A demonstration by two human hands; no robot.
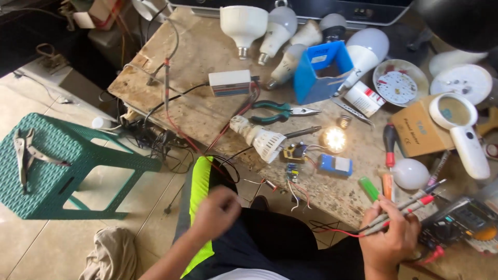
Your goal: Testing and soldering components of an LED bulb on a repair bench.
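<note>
On the bench (207,57), bulbs (275,31) crowd the far edge. The meter (456,220) sits at the near right corner. The right hand (389,236) grips both probes (410,205) beside it. The left hand (218,212), blurred, seems loosely curled and empty off the near edge.

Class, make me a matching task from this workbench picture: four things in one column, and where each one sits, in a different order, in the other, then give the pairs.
Things:
1. pliers with green handles
2. probe leads
3. magnifier
4. metal hand tool

Places:
A. on the green plastic stool
B. in the right hand
C. on the brown cardboard box
D. flat on the table, below the white bulbs

Pairs: 1-D, 2-B, 3-C, 4-A
</note>
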